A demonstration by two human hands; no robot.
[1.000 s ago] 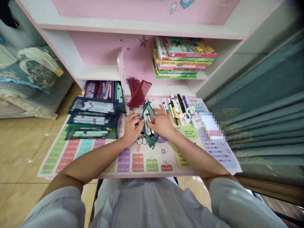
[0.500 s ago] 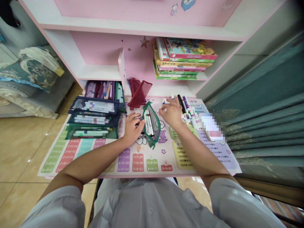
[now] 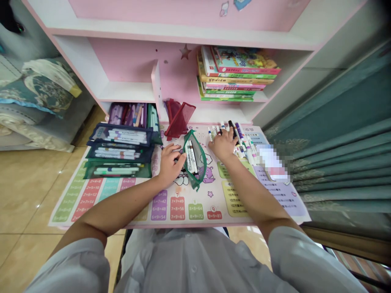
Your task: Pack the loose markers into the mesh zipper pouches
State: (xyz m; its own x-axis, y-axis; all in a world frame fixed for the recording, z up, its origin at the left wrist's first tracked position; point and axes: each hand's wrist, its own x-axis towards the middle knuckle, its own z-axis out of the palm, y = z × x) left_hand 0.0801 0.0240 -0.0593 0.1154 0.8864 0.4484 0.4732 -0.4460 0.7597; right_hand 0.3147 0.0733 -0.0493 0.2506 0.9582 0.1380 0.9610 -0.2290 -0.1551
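A green mesh pouch (image 3: 200, 165) lies unzipped at the middle of the desk, with several white markers (image 3: 191, 158) inside. My left hand (image 3: 171, 163) rests at the pouch's left edge, its thumb touching the rim and its fingers apart. On the right, my right hand (image 3: 222, 145) lies over a loose pile of markers (image 3: 249, 149), fingers spread on the pile's left part. Its palm hides some of them, and no marker is visibly gripped.
Filled mesh pouches (image 3: 119, 152) lie at the left, with more pens behind them. Red mesh pouches (image 3: 180, 120) lie at the back. Books (image 3: 235, 77) are stacked on the shelf. A phone (image 3: 273, 162), partly blurred, lies at the right.
My right hand has moved slightly to the right and its fingers have spread over the markers. My left hand and the green pouch have hardly moved.
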